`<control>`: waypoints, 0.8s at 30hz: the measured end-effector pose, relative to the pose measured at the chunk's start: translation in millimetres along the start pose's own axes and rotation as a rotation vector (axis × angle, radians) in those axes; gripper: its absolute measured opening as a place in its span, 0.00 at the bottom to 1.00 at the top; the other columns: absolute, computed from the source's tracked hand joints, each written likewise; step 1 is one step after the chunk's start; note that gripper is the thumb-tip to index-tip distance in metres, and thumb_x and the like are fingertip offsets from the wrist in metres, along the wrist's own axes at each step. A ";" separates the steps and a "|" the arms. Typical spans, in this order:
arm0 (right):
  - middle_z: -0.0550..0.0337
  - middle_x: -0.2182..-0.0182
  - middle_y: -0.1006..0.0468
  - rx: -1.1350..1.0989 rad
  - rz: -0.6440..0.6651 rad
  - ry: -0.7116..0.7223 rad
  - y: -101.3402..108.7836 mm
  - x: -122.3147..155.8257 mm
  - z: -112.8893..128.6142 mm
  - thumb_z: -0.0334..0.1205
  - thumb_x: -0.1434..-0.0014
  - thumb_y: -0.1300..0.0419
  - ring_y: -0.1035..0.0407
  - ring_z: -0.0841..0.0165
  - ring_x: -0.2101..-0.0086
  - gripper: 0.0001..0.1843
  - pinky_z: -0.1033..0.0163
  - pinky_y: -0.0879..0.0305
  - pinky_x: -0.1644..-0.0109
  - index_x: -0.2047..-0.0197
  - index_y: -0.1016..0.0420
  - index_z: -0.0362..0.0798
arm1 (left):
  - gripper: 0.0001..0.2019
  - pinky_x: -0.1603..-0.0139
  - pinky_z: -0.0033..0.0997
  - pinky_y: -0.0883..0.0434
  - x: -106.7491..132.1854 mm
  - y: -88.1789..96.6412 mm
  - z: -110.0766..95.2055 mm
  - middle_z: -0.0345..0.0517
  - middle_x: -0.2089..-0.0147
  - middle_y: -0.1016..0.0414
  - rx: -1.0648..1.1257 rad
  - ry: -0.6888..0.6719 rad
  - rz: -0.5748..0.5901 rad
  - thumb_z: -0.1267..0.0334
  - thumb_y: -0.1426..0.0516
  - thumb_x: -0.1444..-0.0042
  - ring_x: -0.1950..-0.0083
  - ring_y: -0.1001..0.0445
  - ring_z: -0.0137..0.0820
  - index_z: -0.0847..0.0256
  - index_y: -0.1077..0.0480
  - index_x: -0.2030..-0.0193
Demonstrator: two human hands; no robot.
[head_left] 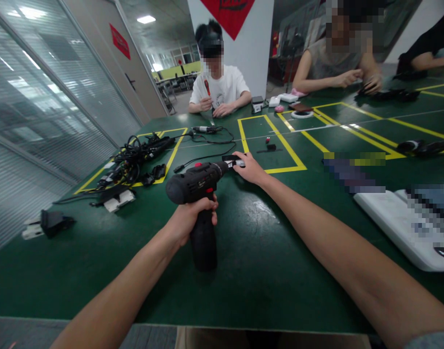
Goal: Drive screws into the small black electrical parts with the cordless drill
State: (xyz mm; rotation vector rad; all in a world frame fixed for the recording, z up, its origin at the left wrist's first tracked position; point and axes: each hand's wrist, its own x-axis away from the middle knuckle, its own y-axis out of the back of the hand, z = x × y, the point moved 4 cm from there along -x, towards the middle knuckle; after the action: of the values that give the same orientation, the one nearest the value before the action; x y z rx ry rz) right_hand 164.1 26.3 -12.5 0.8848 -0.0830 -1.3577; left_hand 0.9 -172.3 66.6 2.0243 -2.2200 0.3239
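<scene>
My left hand (195,213) is wrapped around the grip of a black cordless drill (198,186), held upright above the green table (251,252), its nose pointing right. My right hand (249,167) reaches to the drill's front end, fingers pinched on a small black and silver part (233,160) just at the chuck. Whether that part touches the chuck I cannot tell.
A tangle of black cables and adapters (134,157) lies at the left inside yellow tape lines. A black plug (49,223) sits near the left edge. A white device (407,223) lies at right. Two people sit across the table, working with their hands; one holds a red-handled screwdriver (207,87).
</scene>
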 end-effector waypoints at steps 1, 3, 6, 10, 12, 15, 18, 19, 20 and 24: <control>0.51 0.51 0.35 0.000 0.001 0.000 -0.1 0.0 -0.1 0.39 0.44 0.43 0.31 0.59 0.52 0.27 0.50 0.36 0.40 0.40 0.32 0.52 | 0.09 0.74 0.28 0.34 -0.1 0.2 0.1 0.39 0.71 0.31 0.002 0.000 -0.001 0.66 0.41 0.55 0.78 0.31 0.25 0.64 0.32 0.65; 0.51 0.51 0.35 0.001 0.001 -0.001 -0.3 0.0 -0.4 0.39 0.44 0.43 0.32 0.59 0.52 0.27 0.51 0.36 0.40 0.40 0.33 0.52 | 0.09 0.74 0.28 0.34 -0.5 0.2 0.2 0.39 0.71 0.31 0.002 -0.001 0.005 0.66 0.41 0.55 0.78 0.31 0.25 0.64 0.32 0.65; 0.51 0.51 0.35 0.000 -0.002 0.000 -0.6 -0.1 -0.8 0.39 0.44 0.43 0.32 0.59 0.52 0.27 0.51 0.36 0.40 0.40 0.33 0.52 | 0.08 0.73 0.28 0.34 -0.7 0.1 0.1 0.39 0.71 0.32 -0.008 -0.005 0.015 0.66 0.41 0.54 0.78 0.31 0.25 0.64 0.32 0.66; 0.51 0.51 0.35 0.000 -0.011 0.010 -0.7 0.0 0.0 0.39 0.44 0.43 0.32 0.60 0.51 0.27 0.51 0.36 0.40 0.40 0.32 0.51 | 0.08 0.74 0.28 0.34 -0.1 0.1 0.1 0.38 0.71 0.32 -0.010 0.003 0.004 0.66 0.41 0.55 0.78 0.31 0.25 0.64 0.32 0.66; 0.51 0.51 0.35 -0.001 -0.013 0.010 -0.8 0.2 0.5 0.39 0.44 0.43 0.32 0.60 0.51 0.27 0.52 0.36 0.40 0.40 0.32 0.50 | 0.08 0.74 0.28 0.34 0.1 -0.2 0.0 0.38 0.72 0.32 -0.006 0.003 -0.001 0.66 0.41 0.55 0.78 0.32 0.24 0.64 0.32 0.66; 0.51 0.50 0.35 -0.004 -0.014 0.004 -0.8 0.6 0.7 0.39 0.44 0.43 0.32 0.59 0.51 0.27 0.52 0.36 0.40 0.40 0.32 0.50 | 0.08 0.74 0.27 0.34 0.1 -0.5 -0.6 0.39 0.72 0.32 -0.005 -0.001 0.000 0.66 0.41 0.55 0.78 0.32 0.24 0.64 0.32 0.66; 0.51 0.50 0.35 -0.010 -0.013 -0.003 -0.8 0.4 0.4 0.39 0.44 0.43 0.32 0.59 0.50 0.27 0.51 0.37 0.40 0.40 0.32 0.51 | 0.07 0.73 0.28 0.34 -0.2 -0.7 -0.5 0.39 0.71 0.32 -0.008 0.003 0.020 0.66 0.41 0.55 0.78 0.32 0.24 0.64 0.32 0.67; 0.51 0.50 0.35 -0.011 -0.011 -0.003 -0.8 0.2 0.2 0.39 0.44 0.43 0.32 0.59 0.50 0.27 0.52 0.36 0.40 0.40 0.32 0.51 | 0.07 0.73 0.28 0.34 -0.3 -0.5 -0.3 0.38 0.71 0.32 -0.009 0.005 0.024 0.66 0.41 0.54 0.78 0.32 0.24 0.63 0.32 0.67; 0.51 0.50 0.35 -0.010 -0.010 -0.002 -0.8 -0.1 0.1 0.39 0.44 0.43 0.32 0.59 0.51 0.26 0.52 0.36 0.40 0.40 0.32 0.51 | 0.08 0.73 0.28 0.34 -0.5 -0.3 -0.1 0.38 0.71 0.32 -0.011 0.007 0.025 0.66 0.41 0.54 0.78 0.32 0.24 0.63 0.32 0.66; 0.51 0.51 0.35 -0.003 -0.004 0.000 -0.6 -0.5 0.0 0.39 0.44 0.43 0.32 0.59 0.51 0.27 0.52 0.36 0.40 0.40 0.33 0.51 | 0.08 0.73 0.28 0.34 -0.7 0.5 0.3 0.39 0.71 0.32 -0.008 0.007 0.020 0.66 0.41 0.54 0.77 0.31 0.25 0.63 0.32 0.66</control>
State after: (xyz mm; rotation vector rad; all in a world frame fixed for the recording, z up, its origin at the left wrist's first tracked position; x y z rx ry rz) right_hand 163.4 26.8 -12.6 0.8825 -0.0790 -1.3609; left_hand 0.5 -171.6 66.1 1.9950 -2.2350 0.3225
